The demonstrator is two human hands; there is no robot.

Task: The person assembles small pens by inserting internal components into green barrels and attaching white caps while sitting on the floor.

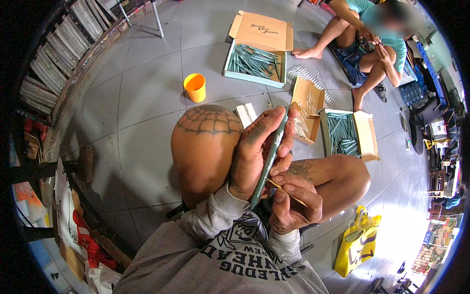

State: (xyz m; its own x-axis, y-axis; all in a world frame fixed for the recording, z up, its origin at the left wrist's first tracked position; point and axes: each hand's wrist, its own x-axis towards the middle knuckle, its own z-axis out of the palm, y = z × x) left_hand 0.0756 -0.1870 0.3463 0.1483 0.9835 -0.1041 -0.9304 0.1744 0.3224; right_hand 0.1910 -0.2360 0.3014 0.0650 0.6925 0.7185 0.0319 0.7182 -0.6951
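Observation:
My left hand [248, 159] is closed around a slim dark green pen [269, 161] with pale printing along its side. The pen slants, its upper end at my fingertips and its lower end near my wrist. Pinched in my right hand [297, 205] is a thin pale wooden stick [274, 183], its tip at the pen's side. Whether the tip touches the pen I cannot tell. Beyond my knees, an open box [254, 81] and a second open box [368, 134] hold many similar green pens. Between them a small cardboard box [313, 93] contains thin pale sticks.
An orange cup [195, 88] stands on the grey tiled floor [147, 132] past my left knee. A small white block [246, 114] lies behind my hands. To the right is a yellow bag [356, 245]. Another person [377, 44] sits at the far right, hands together.

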